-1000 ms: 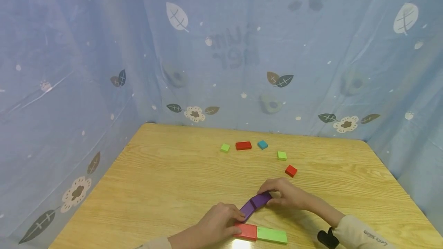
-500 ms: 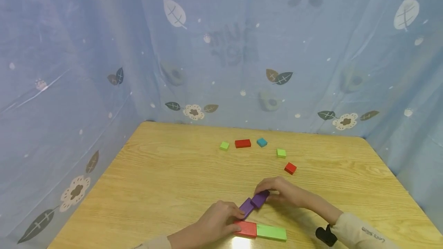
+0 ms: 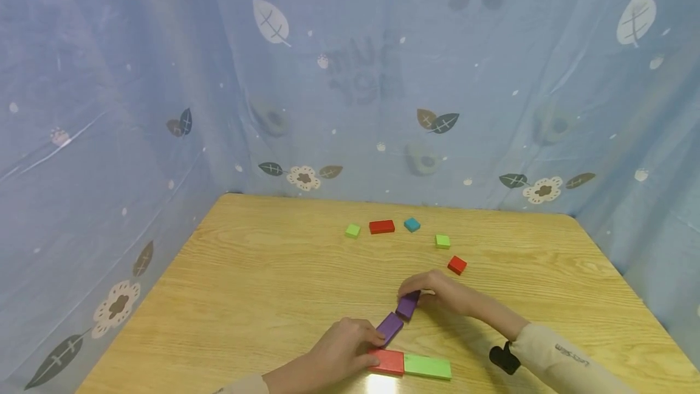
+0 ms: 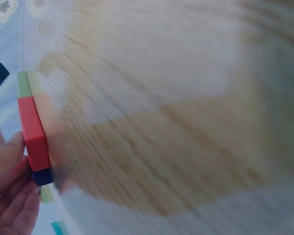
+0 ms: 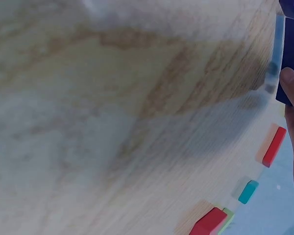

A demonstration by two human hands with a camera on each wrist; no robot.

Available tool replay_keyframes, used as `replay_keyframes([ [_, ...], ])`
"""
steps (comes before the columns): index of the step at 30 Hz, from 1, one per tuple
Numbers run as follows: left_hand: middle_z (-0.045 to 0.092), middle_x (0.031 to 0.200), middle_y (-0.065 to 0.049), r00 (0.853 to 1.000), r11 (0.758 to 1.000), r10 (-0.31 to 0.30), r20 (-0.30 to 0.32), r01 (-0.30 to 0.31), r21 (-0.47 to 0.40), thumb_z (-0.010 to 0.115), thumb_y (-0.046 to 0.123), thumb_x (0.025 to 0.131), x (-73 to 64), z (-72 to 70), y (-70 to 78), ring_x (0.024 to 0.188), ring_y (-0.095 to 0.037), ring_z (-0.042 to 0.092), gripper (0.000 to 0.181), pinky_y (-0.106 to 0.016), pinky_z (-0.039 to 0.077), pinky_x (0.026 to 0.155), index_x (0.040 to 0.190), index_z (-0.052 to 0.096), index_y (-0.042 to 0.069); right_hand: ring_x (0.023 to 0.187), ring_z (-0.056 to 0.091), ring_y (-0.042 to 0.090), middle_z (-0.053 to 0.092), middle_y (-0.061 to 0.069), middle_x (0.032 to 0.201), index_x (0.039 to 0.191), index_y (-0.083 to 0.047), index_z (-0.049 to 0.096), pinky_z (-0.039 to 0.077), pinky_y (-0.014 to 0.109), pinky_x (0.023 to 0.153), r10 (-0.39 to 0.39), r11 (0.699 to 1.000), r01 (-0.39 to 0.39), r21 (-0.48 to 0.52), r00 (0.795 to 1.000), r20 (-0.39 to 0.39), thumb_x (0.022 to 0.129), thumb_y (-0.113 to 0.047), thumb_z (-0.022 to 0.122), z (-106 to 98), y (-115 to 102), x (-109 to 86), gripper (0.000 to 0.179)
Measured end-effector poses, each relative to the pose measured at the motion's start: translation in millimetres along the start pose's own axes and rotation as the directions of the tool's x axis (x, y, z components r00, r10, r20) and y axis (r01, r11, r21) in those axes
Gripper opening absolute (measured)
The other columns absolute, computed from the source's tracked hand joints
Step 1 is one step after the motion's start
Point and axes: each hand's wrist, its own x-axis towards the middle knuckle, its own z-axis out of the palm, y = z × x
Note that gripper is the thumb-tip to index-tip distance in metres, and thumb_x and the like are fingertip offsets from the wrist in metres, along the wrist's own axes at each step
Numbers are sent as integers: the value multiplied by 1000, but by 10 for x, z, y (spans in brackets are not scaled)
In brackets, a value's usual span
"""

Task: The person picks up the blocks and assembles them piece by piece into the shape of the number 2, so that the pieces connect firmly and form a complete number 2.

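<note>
My left hand (image 3: 343, 351) rests at the near end of a purple block (image 3: 391, 328), its thumb on a red block (image 3: 389, 362) and its fingers on the purple one. The left wrist view shows the thumb against the red block (image 4: 33, 132), with the dark purple end (image 4: 42, 176) below it. Joined end to end with the red block is a long green block (image 3: 428, 366). My right hand (image 3: 440, 292) pinches a second purple block (image 3: 408, 306) between thumb and fingers, near the far corner of the first. In the right wrist view the thumb lies on this purple block (image 5: 293, 49).
Farther back on the wooden table (image 3: 262, 272) lie a small red block (image 3: 457, 265), two small green blocks (image 3: 442, 241), a blue block (image 3: 412, 224) and a longer red block (image 3: 381, 227). A patterned blue curtain (image 3: 350, 108) hangs behind and at both sides.
My right hand has shifted left and away with the second purple block, which has turned more steeply away from me. The left hand has stayed by the first purple block and the red one.
</note>
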Motion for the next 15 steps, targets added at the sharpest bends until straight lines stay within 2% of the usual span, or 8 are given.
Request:
replay_keyframes([
  [7, 70, 101, 7, 1000, 1000, 7, -4, -7, -15, 78, 24, 79, 14, -2, -18, 95, -3, 62, 27, -22, 49, 83, 102, 75, 12, 102, 65, 22, 69, 12, 111, 111, -3, 69, 52, 30, 86, -16, 1000, 16, -11, 999, 34, 77, 13, 69, -10, 53, 70, 37],
  [15, 70, 100, 8, 1000, 1000, -12, 12, 12, -12, 78, 25, 79, 7, -9, -5, 93, -2, 62, 26, -22, 49, 83, 102, 76, 13, 101, 66, 21, 69, 13, 109, 110, -1, 69, 53, 25, 83, -7, 999, 5, 40, 998, 61, 81, 10, 67, 8, 61, 79, 31],
])
